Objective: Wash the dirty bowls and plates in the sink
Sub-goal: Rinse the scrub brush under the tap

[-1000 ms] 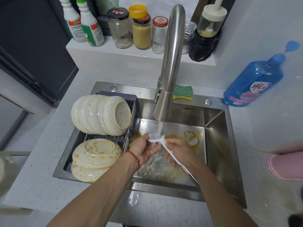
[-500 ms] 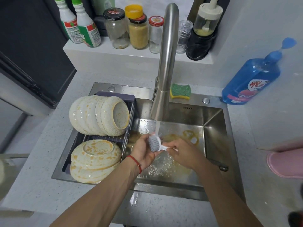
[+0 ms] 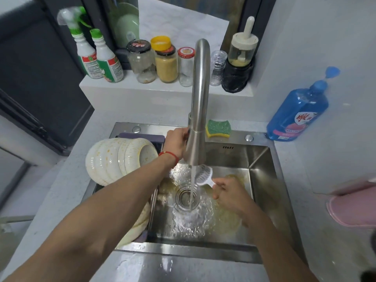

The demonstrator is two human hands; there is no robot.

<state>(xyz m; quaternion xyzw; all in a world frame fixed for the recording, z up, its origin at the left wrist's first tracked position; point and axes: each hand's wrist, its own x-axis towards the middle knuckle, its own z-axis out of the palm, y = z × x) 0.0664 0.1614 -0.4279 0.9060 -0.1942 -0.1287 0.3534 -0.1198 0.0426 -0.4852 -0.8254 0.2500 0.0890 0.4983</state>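
Two hands work at the sink (image 3: pixel 262 159): left hand (image 3: pixel 176 142) fingers curl round the faucet (image 3: pixel 198 110); right hand (image 3: pixel 228 193) grips a white brush (image 3: pixel 204 177), head pointing up-left beside the stream. Dirty bowls (image 3: pixel 120 158) lie sideways at left.

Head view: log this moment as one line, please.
left hand at faucet | right hand holds brush | water running | bowls dirty

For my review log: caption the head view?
Left hand at faucet, right hand holding brush beside running water.
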